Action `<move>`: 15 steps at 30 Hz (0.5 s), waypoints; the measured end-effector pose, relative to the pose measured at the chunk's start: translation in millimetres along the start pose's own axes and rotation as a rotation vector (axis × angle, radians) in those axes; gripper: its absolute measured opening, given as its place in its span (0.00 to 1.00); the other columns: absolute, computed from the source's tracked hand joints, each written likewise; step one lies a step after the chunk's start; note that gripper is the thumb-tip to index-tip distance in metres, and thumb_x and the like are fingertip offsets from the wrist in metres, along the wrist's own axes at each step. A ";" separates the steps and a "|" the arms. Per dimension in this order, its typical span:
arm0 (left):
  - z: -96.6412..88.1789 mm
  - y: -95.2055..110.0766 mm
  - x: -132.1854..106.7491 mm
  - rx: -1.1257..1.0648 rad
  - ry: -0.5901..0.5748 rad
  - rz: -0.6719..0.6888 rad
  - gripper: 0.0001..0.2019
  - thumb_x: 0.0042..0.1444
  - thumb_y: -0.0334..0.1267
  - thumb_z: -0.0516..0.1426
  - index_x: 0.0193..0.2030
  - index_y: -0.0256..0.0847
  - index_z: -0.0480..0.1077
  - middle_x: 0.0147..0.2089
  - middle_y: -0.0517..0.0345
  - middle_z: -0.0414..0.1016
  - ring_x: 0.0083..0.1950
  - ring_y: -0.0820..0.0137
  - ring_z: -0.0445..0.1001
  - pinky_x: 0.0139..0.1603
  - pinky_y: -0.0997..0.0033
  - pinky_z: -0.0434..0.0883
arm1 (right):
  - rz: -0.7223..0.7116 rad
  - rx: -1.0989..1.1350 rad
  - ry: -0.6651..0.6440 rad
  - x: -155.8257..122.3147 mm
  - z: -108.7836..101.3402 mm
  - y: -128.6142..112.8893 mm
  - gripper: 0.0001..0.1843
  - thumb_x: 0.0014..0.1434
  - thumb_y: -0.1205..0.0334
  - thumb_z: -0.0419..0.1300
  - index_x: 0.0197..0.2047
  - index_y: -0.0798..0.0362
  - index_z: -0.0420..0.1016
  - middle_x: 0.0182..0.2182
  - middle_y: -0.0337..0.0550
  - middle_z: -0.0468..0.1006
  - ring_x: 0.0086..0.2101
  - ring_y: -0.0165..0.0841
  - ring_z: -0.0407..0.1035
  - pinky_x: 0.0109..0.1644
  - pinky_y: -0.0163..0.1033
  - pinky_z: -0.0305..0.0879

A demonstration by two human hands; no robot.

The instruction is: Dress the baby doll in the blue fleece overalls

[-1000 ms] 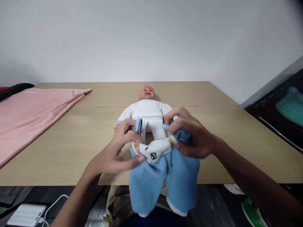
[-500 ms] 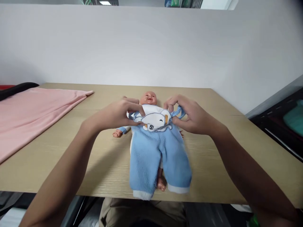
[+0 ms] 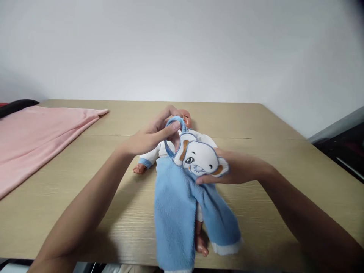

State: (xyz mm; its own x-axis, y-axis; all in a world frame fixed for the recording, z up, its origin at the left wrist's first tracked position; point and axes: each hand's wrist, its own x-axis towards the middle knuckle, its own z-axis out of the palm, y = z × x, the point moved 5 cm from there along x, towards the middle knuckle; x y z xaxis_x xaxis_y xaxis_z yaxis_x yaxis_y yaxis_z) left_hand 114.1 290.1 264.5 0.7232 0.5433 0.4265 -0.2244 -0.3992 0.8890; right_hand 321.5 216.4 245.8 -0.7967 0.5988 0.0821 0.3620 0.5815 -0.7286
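Pale blue fleece doll overalls with white cuffs hang over a baby doll lying on its back, head away from me. The bib carries a white animal face and is folded forward. My left hand pinches a blue shoulder strap, which forms a loop beside the doll's head. Around the bib's right side, my right hand is closed, thumb in front and fingers hidden behind. One doll arm in a white sleeve and one bare foot show past the cloth.
A wooden table carries everything. At the left lies a pink cloth, with a black object behind it. A white wall rises past the far edge, and dark items stand at the right.
My left hand has gone from the bib's left side to a strap loop. My right hand has let go of the strap and moved down around the bib, which has tilted and shifted right.
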 end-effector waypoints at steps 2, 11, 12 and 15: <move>1.8 -6.9 -1.7 0.026 -0.121 -0.114 0.16 0.73 0.56 0.64 0.54 0.47 0.73 0.53 0.52 0.80 0.47 0.64 0.83 0.45 0.68 0.80 | -0.042 0.075 0.088 4.7 -2.4 1.6 0.19 0.71 0.45 0.69 0.49 0.53 0.83 0.50 0.49 0.83 0.49 0.41 0.77 0.60 0.44 0.73; 11.9 -16.3 -11.2 0.050 -0.522 -0.336 0.13 0.54 0.45 0.77 0.40 0.43 0.83 0.31 0.59 0.82 0.33 0.63 0.81 0.36 0.70 0.80 | 0.229 0.314 0.342 4.6 -7.5 28.7 0.28 0.69 0.35 0.69 0.56 0.50 0.84 0.45 0.47 0.86 0.50 0.45 0.78 0.58 0.45 0.75; 15.3 -16.2 -9.7 0.066 -0.527 -0.330 0.11 0.56 0.44 0.76 0.35 0.43 0.82 0.28 0.60 0.79 0.30 0.65 0.79 0.33 0.71 0.78 | 0.195 0.328 0.256 5.8 -3.8 24.3 0.27 0.68 0.37 0.71 0.56 0.51 0.83 0.45 0.46 0.86 0.49 0.43 0.77 0.58 0.44 0.75; 18.4 -17.6 -6.9 0.109 -0.439 -0.296 0.17 0.55 0.51 0.76 0.31 0.42 0.80 0.30 0.57 0.80 0.30 0.64 0.78 0.32 0.70 0.78 | 0.085 0.417 -0.043 7.0 8.6 12.5 0.25 0.60 0.44 0.80 0.48 0.55 0.84 0.39 0.40 0.84 0.41 0.37 0.77 0.50 0.39 0.74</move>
State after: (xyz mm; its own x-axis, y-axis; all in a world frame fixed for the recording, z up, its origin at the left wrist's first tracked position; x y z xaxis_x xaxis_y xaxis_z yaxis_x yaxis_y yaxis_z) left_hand 125.0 279.8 242.8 0.9553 0.2941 0.0296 0.0829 -0.3625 0.9283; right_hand 316.3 223.1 231.4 -0.7951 0.6064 -0.0121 0.2077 0.2534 -0.9448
